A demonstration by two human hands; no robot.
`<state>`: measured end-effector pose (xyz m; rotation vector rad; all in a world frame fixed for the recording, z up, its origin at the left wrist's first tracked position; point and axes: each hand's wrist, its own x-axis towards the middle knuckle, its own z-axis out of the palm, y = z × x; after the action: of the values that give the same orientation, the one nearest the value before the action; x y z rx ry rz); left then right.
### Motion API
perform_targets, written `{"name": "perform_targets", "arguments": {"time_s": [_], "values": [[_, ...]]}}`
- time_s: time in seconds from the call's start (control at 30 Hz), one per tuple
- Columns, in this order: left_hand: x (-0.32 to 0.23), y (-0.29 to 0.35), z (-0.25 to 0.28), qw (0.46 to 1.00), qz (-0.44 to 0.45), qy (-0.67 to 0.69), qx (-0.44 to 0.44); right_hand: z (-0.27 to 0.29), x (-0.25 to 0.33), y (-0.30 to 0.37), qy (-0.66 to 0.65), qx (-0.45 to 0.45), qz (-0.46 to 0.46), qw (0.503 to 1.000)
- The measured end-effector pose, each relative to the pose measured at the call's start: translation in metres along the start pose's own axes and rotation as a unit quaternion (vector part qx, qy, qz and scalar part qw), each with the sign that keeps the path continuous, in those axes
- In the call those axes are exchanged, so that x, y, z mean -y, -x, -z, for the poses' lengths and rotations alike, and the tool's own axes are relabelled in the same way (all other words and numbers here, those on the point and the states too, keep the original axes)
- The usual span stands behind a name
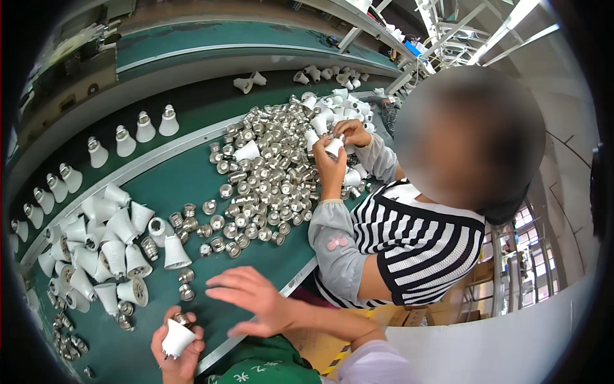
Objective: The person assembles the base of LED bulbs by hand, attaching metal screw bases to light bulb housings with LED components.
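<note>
So a white bulb housing [178,340] is gripped in the left hand [171,366], over the near edge of the green worktop [182,168] — while the right hand [259,304] is held open nearby, fingers spread. Loose metal caps [281,173] are heaped farther off, and more white housings [118,224] are piled to the left — pretty messy.

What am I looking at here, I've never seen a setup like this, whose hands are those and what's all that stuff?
No machine here: a person works bare-handed, filmed by a fisheye camera on their head, so straight edges look bent. Their left hand holds a white bulb housing with a metal cap at its narrow end. Their right hand is open and empty. On the green worktop lie more white housings and many loose metal caps. A co-worker handles another housing.
</note>
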<state>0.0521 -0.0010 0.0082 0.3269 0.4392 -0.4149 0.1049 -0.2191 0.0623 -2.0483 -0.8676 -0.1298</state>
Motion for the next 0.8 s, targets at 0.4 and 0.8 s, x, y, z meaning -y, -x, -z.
{"name": "perform_targets", "arguments": {"time_s": [0.4, 0.8], "values": [[-0.001, 0.01, 0.012, 0.891, -0.099, -0.443, 0.004, -0.05, -0.007, -0.013, -0.07, 0.005, 0.041, 0.997], [-0.002, 0.003, 0.001, 0.939, -0.031, -0.341, 0.037, -0.063, 0.004, 0.001, -0.107, 0.044, -0.007, 0.993]]}}
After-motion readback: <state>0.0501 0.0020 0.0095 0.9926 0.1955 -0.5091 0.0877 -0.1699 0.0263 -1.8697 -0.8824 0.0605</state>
